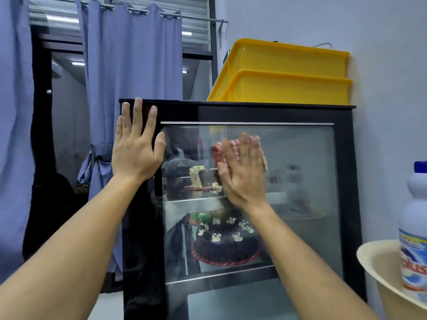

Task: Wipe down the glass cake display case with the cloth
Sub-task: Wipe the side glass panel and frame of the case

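Observation:
A black-framed glass cake display case (pixel 344 172) stands in front of me, with a chocolate cake (pixel 225 244) on a lower shelf and a smaller cake above. My right hand (pixel 242 172) presses a red-and-white checked cloth (pixel 218 150) flat against the glass door's upper middle; the cloth shows only around my straight fingers. Fingers spread, my left hand (pixel 136 146) lies flat on the case's upper left frame corner.
Two stacked yellow plastic tubs (pixel 286 75) sit on top of the case. At the right edge a cream bowl (pixel 379 264) holds a white bottle with a blue cap (pixel 416 227). Blue curtains (pixel 129 72) hang behind and to the left.

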The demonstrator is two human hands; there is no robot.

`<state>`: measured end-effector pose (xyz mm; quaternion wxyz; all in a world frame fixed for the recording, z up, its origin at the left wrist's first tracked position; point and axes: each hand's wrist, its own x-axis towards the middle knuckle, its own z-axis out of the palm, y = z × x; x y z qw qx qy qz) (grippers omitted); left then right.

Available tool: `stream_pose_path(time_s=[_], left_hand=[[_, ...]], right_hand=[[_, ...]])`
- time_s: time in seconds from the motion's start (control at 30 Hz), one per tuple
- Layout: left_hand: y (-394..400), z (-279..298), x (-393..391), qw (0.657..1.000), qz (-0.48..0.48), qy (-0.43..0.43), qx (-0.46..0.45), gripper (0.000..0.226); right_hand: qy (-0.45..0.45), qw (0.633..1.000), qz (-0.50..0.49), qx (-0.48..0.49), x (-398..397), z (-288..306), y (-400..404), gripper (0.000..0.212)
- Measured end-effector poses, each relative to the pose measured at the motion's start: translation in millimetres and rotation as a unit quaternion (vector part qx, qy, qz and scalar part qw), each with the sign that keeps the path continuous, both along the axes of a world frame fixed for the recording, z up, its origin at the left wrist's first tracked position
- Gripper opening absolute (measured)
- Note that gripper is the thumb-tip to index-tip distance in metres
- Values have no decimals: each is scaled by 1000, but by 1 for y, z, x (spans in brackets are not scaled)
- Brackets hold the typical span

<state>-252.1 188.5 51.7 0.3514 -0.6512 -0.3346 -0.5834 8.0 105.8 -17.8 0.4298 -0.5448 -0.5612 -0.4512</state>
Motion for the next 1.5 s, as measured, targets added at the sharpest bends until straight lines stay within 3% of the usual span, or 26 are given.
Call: stream_pose_path(time_s=[0.07,0.1,0.2,0.3,0.37,0.43,0.53,0.6,0.63,0.7,0.77,0.8,0.83,0.87,0.93,1.0,1.03,1.2,1.33,1.5], left_hand=[[1,-1,0,1000,0,-2,1,66],[2,0,0,1000,-1,-3,3,66],[3,0,1,1000,-2,-5,5,66],[3,0,1,1000,4,-8,17,66],[4,-1,2,1000,2,-12,19,66],[4,-1,4,1000,0,-14,23,65],[4,-1,2,1000,-5,-9,21,65],[4,-2,1,1000,-3,-6,21,66],[4,-2,1,1000,-3,-7,22,66],[4,-1,0,1000,-1,-8,26,66],[5,-1,2,1000,1,-10,26,67],[5,-2,3,1000,2,-13,25,67],[5,-2,3,1000,1,-14,26,67],[5,-2,3,999,-1,-16,28,67],[5,-2,3,999,-7,-17,28,66],[4,-3,2,999,-11,-14,26,66],[4,-3,1,999,-12,-13,27,66],[3,-2,1,999,-8,-15,28,66],[4,-2,1,999,-9,-14,31,66],[5,-3,2,999,-5,-19,40,66]], right_hand=[[-90,996,9,-3,25,38,-3,64],[-82,997,-2,6,45,59,-7,64],[116,992,-34,29,117,92,-26,78],[329,943,-29,32,158,76,-42,74],[399,916,-31,41,148,68,-43,73],[346,937,-31,38,126,68,-34,71],[114,993,-14,12,113,73,-23,66],[50,999,-11,15,136,82,-26,65],[67,997,-27,27,153,87,-29,66],[218,974,-47,48,187,90,-42,67],[403,913,-30,53,208,85,-54,66],[444,895,-23,47,203,82,-55,65],[438,898,-23,42,190,78,-52,65],[384,922,-24,46,172,72,-45,65],[190,980,-7,56,138,62,-26,65],[38,998,-11,39,129,55,-11,63],[22,999,-15,37,133,58,-11,64],[253,967,-12,41,195,87,-42,74],[279,960,-18,15,230,100,-52,69],[387,921,-14,41,236,116,-58,67]])
